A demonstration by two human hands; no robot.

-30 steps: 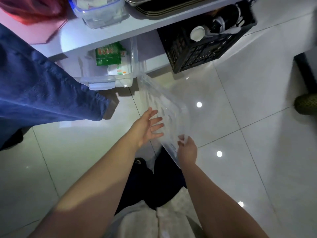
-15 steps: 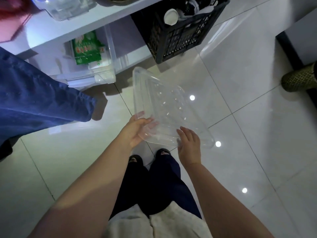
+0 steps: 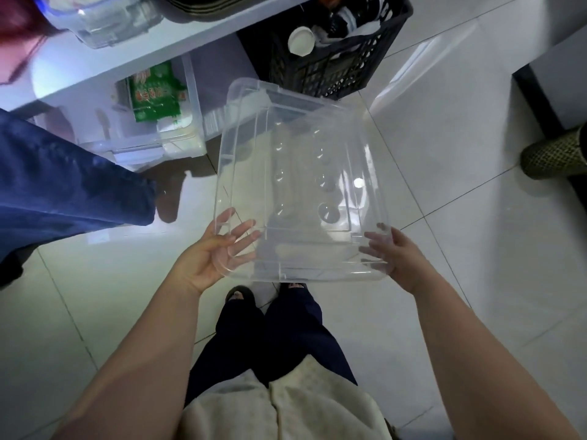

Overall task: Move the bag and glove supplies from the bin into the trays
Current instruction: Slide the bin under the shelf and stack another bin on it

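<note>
Head view: person is holding the clear bin lid [image 3: 295, 185] flat above the floor, left hand [image 3: 211, 258] under the near-left corner with fingers spread, right hand [image 3: 392, 254] gripping the near-right corner. Step looks like uncovering; next is setting the lid aside. Clear bin [image 3: 149, 122] with a green packet [image 3: 155, 90] is sitting under the white counter [image 3: 104, 61]. Black crate [image 3: 336, 49] beside it, glossy white tile floor [image 3: 444, 217].

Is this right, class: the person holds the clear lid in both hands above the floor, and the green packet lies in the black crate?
Not quite. The green packet lies in the clear bin under the shelf, not in the black crate, as the head view shows. The rest holds: the left hand and right hand hold the clear lid above the floor.
</note>
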